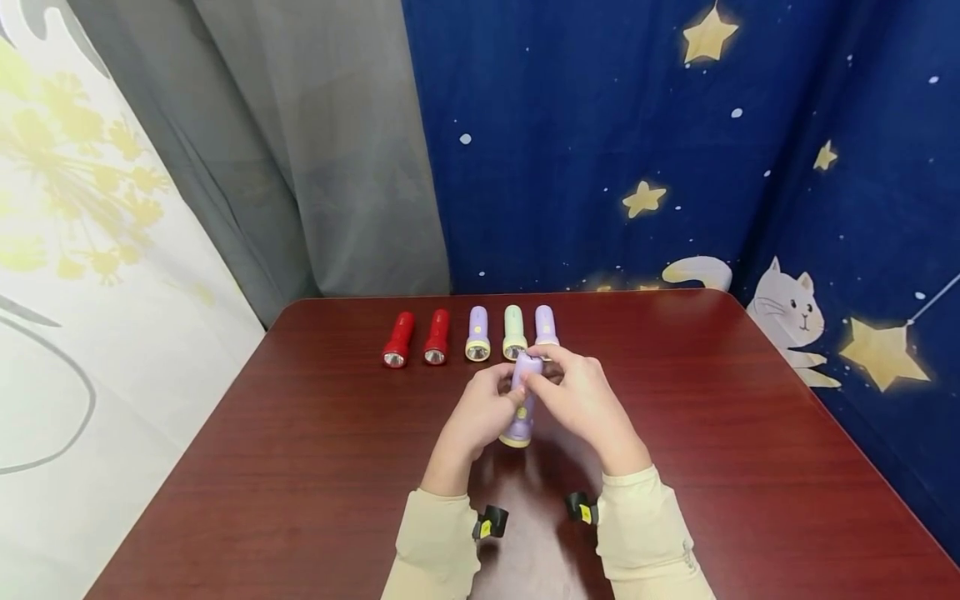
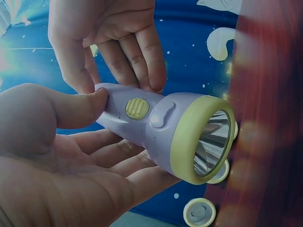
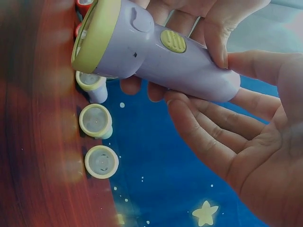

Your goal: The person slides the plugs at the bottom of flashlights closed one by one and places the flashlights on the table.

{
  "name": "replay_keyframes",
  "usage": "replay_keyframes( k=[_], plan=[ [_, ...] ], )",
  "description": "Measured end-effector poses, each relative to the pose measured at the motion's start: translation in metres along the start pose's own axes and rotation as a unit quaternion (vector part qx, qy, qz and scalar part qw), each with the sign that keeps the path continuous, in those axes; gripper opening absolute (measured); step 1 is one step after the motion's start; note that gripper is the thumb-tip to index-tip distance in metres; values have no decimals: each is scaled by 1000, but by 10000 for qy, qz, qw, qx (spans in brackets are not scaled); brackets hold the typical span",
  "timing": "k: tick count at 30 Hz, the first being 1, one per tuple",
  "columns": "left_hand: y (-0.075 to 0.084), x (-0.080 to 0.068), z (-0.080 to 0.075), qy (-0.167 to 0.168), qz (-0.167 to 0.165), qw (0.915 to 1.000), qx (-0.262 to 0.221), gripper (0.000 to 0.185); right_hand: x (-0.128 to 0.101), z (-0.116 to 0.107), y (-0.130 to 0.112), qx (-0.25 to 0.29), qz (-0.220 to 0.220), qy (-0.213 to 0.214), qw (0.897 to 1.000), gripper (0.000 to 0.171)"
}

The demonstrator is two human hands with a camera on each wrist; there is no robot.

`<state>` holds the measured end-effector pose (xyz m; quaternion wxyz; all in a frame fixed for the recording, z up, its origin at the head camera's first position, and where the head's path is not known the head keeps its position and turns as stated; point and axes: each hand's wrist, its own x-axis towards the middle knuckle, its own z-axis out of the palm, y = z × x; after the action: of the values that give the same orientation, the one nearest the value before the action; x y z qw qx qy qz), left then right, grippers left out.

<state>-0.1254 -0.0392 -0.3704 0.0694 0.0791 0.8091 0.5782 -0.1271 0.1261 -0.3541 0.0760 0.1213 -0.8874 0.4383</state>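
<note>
A lilac flashlight [image 1: 521, 408] with a pale yellow rim and a ribbed yellow switch is held above the table, its lens end toward me. My left hand [image 1: 483, 408] grips it from the left. In the left wrist view, the left thumb [image 2: 78, 109] presses on the body near the tail while the fingers lie underneath. My right hand [image 1: 588, 396] holds the tail end; in the right wrist view, its thumb [image 3: 258, 64] touches the tail and its fingers reach along the underside. The reflector [image 2: 213, 144] shows no light.
Toward the back of the brown table [image 1: 322, 467] is a row: two red flashlights [image 1: 401, 333] [image 1: 437, 333], a lilac flashlight [image 1: 477, 323], a mint flashlight [image 1: 513, 325] and another lilac flashlight [image 1: 545, 321], partly behind the right hand. A starry blue curtain [image 1: 570, 150] hangs behind.
</note>
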Motion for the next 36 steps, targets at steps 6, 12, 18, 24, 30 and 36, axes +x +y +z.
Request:
replay_keyframes(
  k=[6,12,18,24,30,36],
  plan=[
    [0,-2,0,0,-75,10000,-38,39,-1,1,0,16,-33,27,10000,34],
    [0,-2,1,20,-48,10000,-66,38,-2,2,0,111,-46,88,9999,34],
    [2,-1,1,76,-37,10000,-5,38,-1,2,0,118,-37,171,9998,34],
    [2,0,1,105,-108,9999,-10,42,1,3,-1,167,-46,232,9996,33],
    [2,0,1,103,-114,9999,-13,41,1,3,-2,265,-16,253,9993,32],
    [4,0,0,90,-59,9999,-47,41,1,2,-5,314,21,280,9991,31]
  ],
)
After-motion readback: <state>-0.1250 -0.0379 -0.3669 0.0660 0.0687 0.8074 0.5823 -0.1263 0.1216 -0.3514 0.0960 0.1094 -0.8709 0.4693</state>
